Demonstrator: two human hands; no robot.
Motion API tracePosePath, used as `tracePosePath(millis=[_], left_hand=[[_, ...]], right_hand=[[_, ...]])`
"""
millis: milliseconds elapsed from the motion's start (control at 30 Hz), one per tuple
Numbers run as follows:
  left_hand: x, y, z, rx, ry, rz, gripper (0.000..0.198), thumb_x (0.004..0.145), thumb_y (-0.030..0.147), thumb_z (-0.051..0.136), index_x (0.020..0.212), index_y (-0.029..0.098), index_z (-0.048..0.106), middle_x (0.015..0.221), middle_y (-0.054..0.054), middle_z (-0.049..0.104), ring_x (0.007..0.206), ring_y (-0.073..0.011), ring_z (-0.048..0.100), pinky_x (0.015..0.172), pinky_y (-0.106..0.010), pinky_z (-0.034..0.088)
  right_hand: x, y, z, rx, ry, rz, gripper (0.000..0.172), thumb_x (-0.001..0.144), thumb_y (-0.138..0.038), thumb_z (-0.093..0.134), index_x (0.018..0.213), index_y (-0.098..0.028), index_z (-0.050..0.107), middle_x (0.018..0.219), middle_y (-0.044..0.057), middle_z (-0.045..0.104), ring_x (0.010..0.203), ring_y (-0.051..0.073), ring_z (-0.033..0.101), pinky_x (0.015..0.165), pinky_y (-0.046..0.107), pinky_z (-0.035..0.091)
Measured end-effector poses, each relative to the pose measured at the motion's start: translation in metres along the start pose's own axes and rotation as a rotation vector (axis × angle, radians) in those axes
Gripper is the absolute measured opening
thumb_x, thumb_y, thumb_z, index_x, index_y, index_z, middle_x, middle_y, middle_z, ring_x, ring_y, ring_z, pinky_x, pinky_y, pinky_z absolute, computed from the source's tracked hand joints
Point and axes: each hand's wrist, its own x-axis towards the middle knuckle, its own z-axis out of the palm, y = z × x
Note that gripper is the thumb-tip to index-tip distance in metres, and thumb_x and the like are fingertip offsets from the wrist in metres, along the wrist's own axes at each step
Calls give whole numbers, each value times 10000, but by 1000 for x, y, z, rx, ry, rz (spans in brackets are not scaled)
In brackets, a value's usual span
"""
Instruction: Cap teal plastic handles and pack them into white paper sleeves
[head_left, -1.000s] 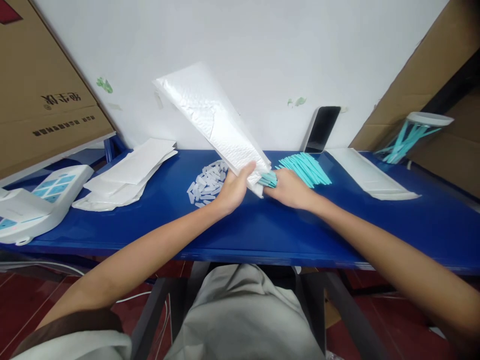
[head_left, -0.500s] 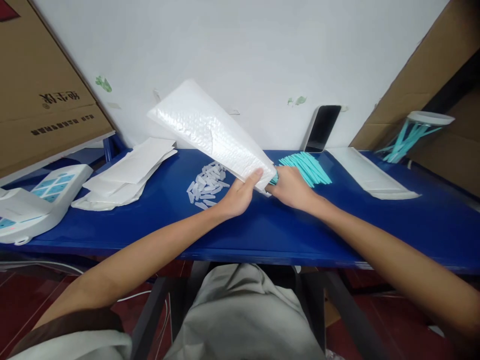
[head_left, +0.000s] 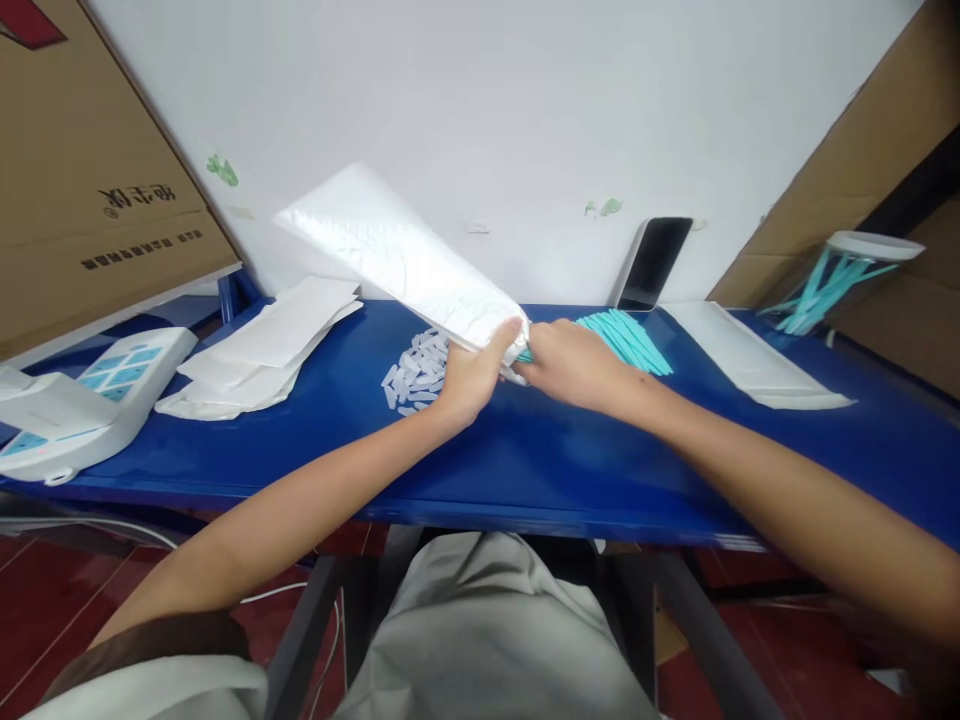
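A white bubble mailer (head_left: 405, 255) is held up at a slant above the desk, its mouth toward the lower right. My left hand (head_left: 478, 370) is closed round the mailer near that mouth, thumb on top. My right hand (head_left: 562, 360) is closed at the opening on thin teal sticks, of which only a little shows between hand and mailer. Behind my right hand lies a pile of the same teal sticks (head_left: 626, 340). Small translucent plastic pieces (head_left: 416, 372) lie in a heap just left of my left hand, partly hidden by it.
On the left are stacked white mailers (head_left: 259, 345) and a white device with blue panels (head_left: 120, 380). A phone (head_left: 654, 262) leans against the wall. Another mailer (head_left: 754, 355) lies on the right, near a clear tub of teal sticks (head_left: 832, 285). Cardboard (head_left: 97, 150) stands at far left.
Both hands and the mailer's mouth have shifted slightly left. My left hand now wraps more tightly round the mouth, and less of the teal sticks shows. The whole view has shifted a little.
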Motion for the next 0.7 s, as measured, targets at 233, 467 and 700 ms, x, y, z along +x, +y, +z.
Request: tracePosePath(millis=[233,467,700], left_hand=[[15,20,-3,-154,-84,-82,461,776,439,853,1120,210,649,1027,-27,727,813,-159,681,624,-254,532],[-2,81,-26,546,-729,-197,484,951,656,597,1077,193,657,923,-58,709,662,-142,645,592,-271,493],[-15,151,-20,996,-637,625,835,829,587,796,1520,247,472,1596,-122,461,1491,-363,392,1218,-561,310]], right_hand=[[11,0,-32,-7,130,49,693,886,-363,659,1497,-155,405,1002,137,733,747,246,643,591,290,334],[5,39,-66,-192,113,-92,281,949,-330,572,1202,-210,596,957,101,722,756,233,633,582,293,333],[-15,67,-137,-413,-96,-51,164,850,-195,714,1005,-248,706,740,1,675,620,158,582,567,296,323]])
